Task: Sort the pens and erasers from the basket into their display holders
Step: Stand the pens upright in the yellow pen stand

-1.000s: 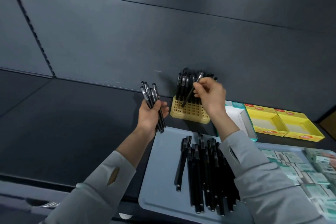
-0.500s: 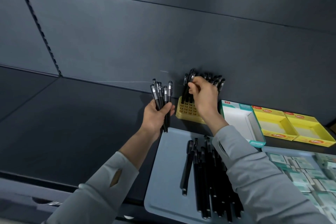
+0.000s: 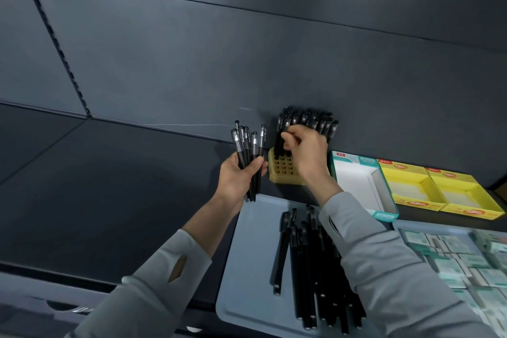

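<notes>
Black plastic pens are standing packed, caps up, in the yellow gridded plastic holder at the back of the dark shelf. Each grid cell is holding one upright for display. The right hand is pinching one more pen near its cap between thumb and curled fingertips, apparently steering its lower end into a free cell at the holder's left side. The left hand is gripping a fan of spare pens just beside the holder, fingers wrapped round the barrels, probably to feed the right hand without reaching back. More loose pens are lying in the grey-blue plastic tray nearer the person. Pale boxed erasers are waiting to the right, near the empty white-and-teal cardboard box and the yellow cardboard boxes.
</notes>
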`<state>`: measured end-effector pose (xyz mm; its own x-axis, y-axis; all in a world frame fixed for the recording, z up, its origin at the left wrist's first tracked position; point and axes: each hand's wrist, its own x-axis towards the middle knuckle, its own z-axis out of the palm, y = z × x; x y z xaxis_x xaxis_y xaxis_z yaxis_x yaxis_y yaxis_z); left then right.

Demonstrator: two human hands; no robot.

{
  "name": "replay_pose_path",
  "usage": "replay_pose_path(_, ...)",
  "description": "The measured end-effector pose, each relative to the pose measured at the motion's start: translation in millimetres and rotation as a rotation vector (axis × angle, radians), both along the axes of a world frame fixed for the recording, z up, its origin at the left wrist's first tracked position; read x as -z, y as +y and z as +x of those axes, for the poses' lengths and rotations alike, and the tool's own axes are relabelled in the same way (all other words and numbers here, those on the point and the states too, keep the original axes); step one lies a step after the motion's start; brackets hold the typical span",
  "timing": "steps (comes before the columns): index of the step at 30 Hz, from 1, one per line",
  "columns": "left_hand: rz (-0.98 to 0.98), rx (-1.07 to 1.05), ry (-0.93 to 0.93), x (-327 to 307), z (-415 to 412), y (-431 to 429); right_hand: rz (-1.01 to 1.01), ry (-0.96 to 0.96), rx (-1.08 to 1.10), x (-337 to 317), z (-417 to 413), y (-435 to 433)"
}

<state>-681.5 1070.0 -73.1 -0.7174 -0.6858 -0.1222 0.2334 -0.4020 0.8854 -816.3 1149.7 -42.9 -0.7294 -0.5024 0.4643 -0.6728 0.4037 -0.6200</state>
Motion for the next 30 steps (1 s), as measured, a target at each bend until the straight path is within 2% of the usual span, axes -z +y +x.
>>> replay_pose_path(4, -0.005, 0.018, 0.0, -2.6, -2.2, 3.0, -0.052, -0.064, 0.072, -4.8, 2.5, 6.3)
replay_pose_path(7, -0.038, 0.023, -0.027, -3.3, -6.2, 3.9, -0.076, -0.233, -0.119, -15.5, 17.9, 11.0)
replay_pose_path(10, -0.113, 0.034, -0.067, -5.8, -10.1, 6.8, -0.011, -0.265, -0.28, -20.5, 26.8, 13.3)
replay_pose_path(14, -0.081, 0.006, -0.059, -8.2, -11.3, 8.3, -0.104, -0.311, -0.189, -18.5, 11.3, 16.9)
replay_pose_path(17, -0.031, -0.038, -0.068, -7.2, -9.9, 3.8, -0.147, -0.155, 0.005, -16.7, -5.5, 26.0)
replay_pose_path(19, -0.095, -0.051, -0.114, -5.6, -8.3, 1.5, -0.093, -0.065, 0.065, -13.9, -10.9, 30.6)
replay_pose_path(22, -0.195, -0.044, -0.13, -3.7, -7.4, 3.1, -0.057, -0.011, 0.066, -8.6, -10.9, 28.6)
replay_pose_path(27, -0.246, -0.001, -0.121, -3.5, -8.4, 2.5, -0.073, 0.022, 0.06, -2.0, -11.3, 19.6)
replay_pose_path(30, -0.279, 0.024, -0.112, -4.8, -8.1, 2.9, -0.016, 0.024, 0.049, 4.2, -13.5, 14.6)
